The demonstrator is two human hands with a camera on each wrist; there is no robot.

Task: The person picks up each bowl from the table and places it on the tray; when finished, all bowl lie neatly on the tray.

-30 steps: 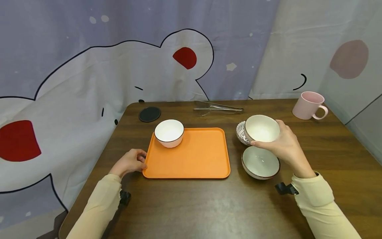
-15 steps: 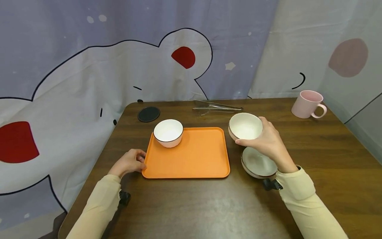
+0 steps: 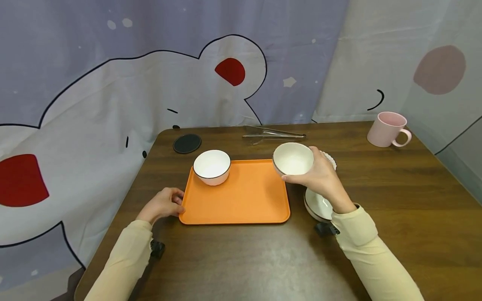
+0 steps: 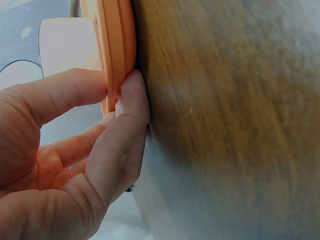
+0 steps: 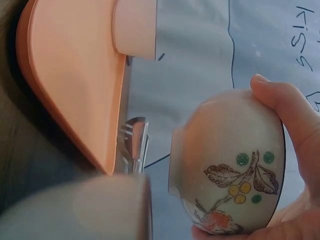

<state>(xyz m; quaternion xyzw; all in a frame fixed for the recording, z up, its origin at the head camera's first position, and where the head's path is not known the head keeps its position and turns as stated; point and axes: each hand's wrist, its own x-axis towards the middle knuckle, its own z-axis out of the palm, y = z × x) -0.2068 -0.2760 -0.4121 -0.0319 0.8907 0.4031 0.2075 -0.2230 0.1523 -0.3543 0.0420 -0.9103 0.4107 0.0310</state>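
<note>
My right hand (image 3: 318, 177) grips a white bowl (image 3: 291, 159) by its rim, above the right back corner of the orange tray (image 3: 244, 200). Leaves and fruit are painted on the held bowl (image 5: 235, 165) in the right wrist view, where its foot hangs clear of the tray. My left hand (image 3: 163, 205) pinches the tray's front left edge, with fingers on both faces of the rim (image 4: 115, 50) in the left wrist view. A white bowl with a dark rim (image 3: 212, 167) stands on the tray's back left corner.
Another bowl (image 3: 316, 205) stands right of the tray, partly behind my right wrist. A white lattice dish (image 3: 330, 161) is mostly hidden by that hand. Clear tongs (image 3: 275, 133) and a black coaster (image 3: 187, 143) lie at the back; a pink mug (image 3: 388, 129) stands back right.
My right hand has carried its bowl leftward, from over the lattice dish to over the tray's right back corner. The left hand has kept its place on the tray.
</note>
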